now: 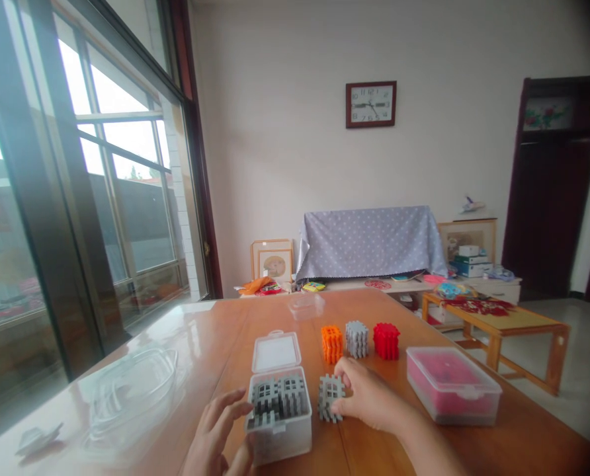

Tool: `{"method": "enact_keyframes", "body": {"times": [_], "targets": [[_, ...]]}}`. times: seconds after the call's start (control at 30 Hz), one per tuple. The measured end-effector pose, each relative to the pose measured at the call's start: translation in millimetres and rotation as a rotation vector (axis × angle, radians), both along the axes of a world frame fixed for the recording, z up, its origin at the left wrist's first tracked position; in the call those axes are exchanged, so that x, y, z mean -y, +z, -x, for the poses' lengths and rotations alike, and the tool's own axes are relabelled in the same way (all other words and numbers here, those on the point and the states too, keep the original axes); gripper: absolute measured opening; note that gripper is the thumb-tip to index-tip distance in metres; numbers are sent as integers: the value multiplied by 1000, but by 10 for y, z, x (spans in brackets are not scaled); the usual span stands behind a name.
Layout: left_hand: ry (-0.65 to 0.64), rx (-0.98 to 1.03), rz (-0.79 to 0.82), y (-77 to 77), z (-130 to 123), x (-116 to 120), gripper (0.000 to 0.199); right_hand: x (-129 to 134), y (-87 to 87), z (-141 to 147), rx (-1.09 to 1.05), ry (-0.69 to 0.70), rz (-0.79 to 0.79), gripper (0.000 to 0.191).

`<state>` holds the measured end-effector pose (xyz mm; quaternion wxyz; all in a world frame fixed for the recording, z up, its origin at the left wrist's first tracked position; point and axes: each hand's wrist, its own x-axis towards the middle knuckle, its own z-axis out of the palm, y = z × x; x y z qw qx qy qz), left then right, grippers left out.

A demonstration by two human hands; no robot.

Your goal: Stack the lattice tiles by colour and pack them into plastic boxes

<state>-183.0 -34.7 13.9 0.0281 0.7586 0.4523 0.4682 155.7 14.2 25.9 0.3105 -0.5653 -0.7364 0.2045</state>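
A clear plastic box (pixel 280 447) stands in front of me with its lid (pixel 276 352) tipped back, holding several grey notched pieces (pixel 281 396). Beside its left wall is my left hand (pixel 220 430), fingers apart, fingertips at the wall and no piece between them. To the right of the box, my right hand (pixel 367 396) pinches a grey notched plastic building piece (pixel 330 398) with window-like openings by its right edge. That piece is upright, at or just above the tabletop. Behind it stand an orange stack (pixel 331 344), a light grey stack (pixel 357 339) and a red stack (pixel 386 340) of similar pieces.
A lidded clear box with pink contents (pixel 451 387) sits on the right of the wooden table (pixel 215 357). Clear containers (pixel 131 390) lie at the left, another (pixel 305 306) at the far edge. A low wooden table (pixel 513 317) stands beyond, right.
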Motion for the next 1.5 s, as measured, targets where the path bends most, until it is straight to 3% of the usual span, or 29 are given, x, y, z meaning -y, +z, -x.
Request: {"method": "enact_keyframes", "body": {"times": [0.23, 0.4, 0.6, 0.73, 1.0, 1.3, 1.5], "targets": [[-23, -12, 107, -48, -11, 37, 33, -71, -109, -42, -80, 16, 6, 23], [-36, -61, 130, 15, -10, 46, 30, -97, -88, -110, -177, 115, 94, 11], [-44, -65, 101, 89, -51, 84, 28, -28, 103, -146, -404, 198, 108, 18], [-53, -68, 52, 98, -75, 93, 27, 70, 293, 70, -498, 238, 36, 20], [-57, -51, 3, 167, -116, 129, 29, 176, 433, 608, -262, 261, -194, 7], [-42, 66, 54, 433, -384, 95, 23, 196, 397, 693, 17, 259, -267, 12], [24, 29, 114, 407, -573, 4, 25, 225, 452, 732, 85, 245, -298, 17]]}}
